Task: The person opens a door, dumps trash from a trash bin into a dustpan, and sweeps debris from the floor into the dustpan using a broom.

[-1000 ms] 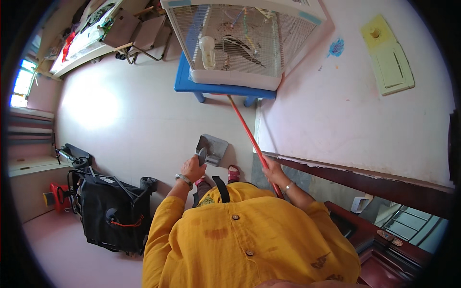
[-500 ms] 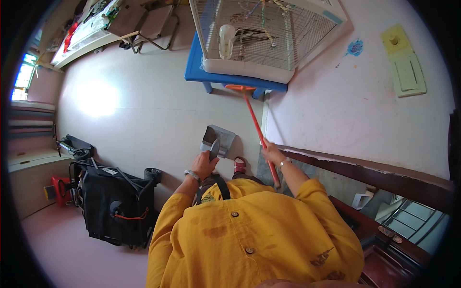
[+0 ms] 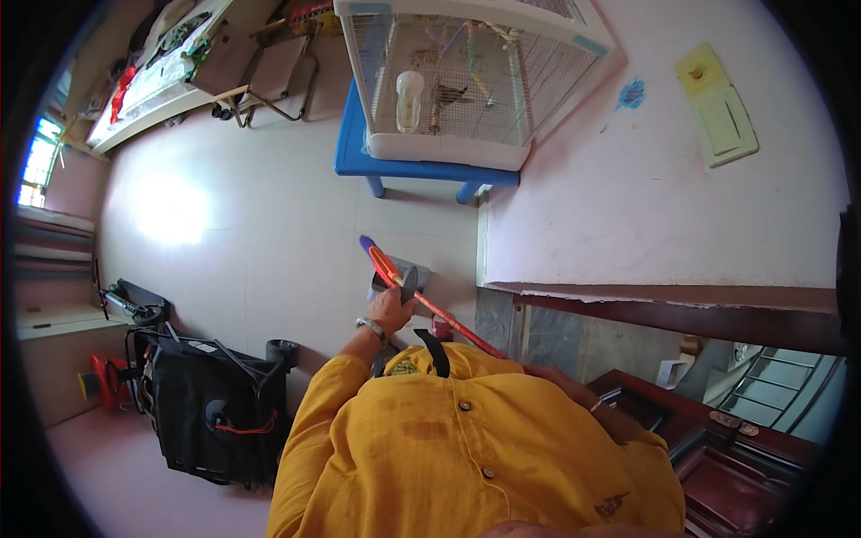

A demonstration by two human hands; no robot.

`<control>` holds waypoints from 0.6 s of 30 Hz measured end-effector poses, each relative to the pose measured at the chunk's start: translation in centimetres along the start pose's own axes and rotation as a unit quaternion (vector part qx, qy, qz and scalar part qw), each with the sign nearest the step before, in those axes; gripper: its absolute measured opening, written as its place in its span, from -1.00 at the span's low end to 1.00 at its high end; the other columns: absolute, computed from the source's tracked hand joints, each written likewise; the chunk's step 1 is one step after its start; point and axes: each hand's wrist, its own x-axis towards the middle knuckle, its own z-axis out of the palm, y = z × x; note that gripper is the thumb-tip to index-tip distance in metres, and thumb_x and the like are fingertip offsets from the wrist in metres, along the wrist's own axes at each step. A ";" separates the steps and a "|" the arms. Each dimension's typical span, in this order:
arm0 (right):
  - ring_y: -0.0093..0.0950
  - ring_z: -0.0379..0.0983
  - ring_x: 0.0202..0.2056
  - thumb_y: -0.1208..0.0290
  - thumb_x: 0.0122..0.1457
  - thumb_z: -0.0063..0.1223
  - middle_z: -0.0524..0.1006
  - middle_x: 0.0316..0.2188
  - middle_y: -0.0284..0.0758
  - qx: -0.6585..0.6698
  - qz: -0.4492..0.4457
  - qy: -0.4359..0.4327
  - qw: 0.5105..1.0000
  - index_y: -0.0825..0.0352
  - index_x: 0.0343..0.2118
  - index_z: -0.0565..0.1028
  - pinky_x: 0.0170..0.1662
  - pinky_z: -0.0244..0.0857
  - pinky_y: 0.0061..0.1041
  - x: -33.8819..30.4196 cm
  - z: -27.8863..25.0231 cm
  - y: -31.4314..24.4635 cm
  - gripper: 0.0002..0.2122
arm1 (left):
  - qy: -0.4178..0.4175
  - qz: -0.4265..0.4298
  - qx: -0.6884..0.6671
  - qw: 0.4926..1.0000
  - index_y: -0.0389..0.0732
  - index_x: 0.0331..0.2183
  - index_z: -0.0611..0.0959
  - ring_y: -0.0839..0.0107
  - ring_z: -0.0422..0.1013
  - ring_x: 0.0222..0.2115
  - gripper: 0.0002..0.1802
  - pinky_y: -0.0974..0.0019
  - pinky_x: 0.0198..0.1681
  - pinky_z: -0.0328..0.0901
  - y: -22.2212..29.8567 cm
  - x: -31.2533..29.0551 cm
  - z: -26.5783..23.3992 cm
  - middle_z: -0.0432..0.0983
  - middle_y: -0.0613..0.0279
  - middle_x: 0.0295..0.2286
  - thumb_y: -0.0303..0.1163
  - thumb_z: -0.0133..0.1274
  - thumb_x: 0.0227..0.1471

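Observation:
In my left hand (image 3: 390, 312), the fingers wrap round the upright handle of a grey dustpan (image 3: 420, 274), which is low over or on the floor in front of me. A broom (image 3: 448, 320) with a red stick, an orange head and purple bristles slants across the dustpan, its head just beyond my left hand. The stick's near end runs to my right hand (image 3: 549, 375), drawn back close to my waist and closed round it; its fingers are partly hidden by the yellow shirt. How much lies in the dustpan cannot be made out.
Ahead, a white birdcage (image 3: 448, 152) stands on a blue plastic table (image 3: 352, 148) against the wall. On the left are a black folded cart (image 3: 215, 403) and a folding chair (image 3: 282, 67) farther off. A dark red wooden door (image 3: 735, 475) is at my right.
The broom's head has come back from under the blue table's edge to the dustpan. My right hand has pulled back toward my waist; the left stays on the dustpan handle.

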 end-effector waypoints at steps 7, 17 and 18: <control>-0.64 0.24 -0.05 0.49 0.18 -0.08 0.34 -0.04 -0.44 -0.050 -0.095 0.052 0.993 0.36 0.12 0.19 -0.01 0.15 -0.66 2.5 -4.5 5.7 -0.57 | 0.038 0.023 -0.008 0.999 -0.34 -0.51 0.50 -0.07 0.40 -0.43 -0.58 0.07 -0.38 0.29 -0.8 -0.9 -0.3 0.48 -0.13 -0.52 -0.10 0.10 -0.13; -0.47 0.39 -0.48 0.33 0.03 -0.04 0.48 -0.51 -0.30 -0.383 -0.063 0.156 0.908 0.36 -0.11 0.38 -0.38 0.27 -0.46 8.6 -13.6 13.2 -0.65 | 0.042 -0.023 -0.030 0.998 -0.34 -0.51 0.53 0.09 0.46 -0.53 -0.58 0.14 -0.42 0.31 -2.0 -2.2 0.3 0.49 -0.02 -0.63 -0.09 0.10 -0.15; -0.36 0.42 -0.46 0.32 0.04 -0.06 0.48 -0.50 -0.21 -0.384 -0.074 0.173 0.904 0.33 -0.09 0.36 -0.38 0.28 -0.40 8.5 -15.3 16.0 -0.65 | 0.050 -0.014 -0.029 0.998 -0.34 -0.51 0.53 0.09 0.46 -0.53 -0.57 0.15 -0.42 0.31 -1.9 -2.3 0.4 0.49 -0.02 -0.62 -0.09 0.10 -0.15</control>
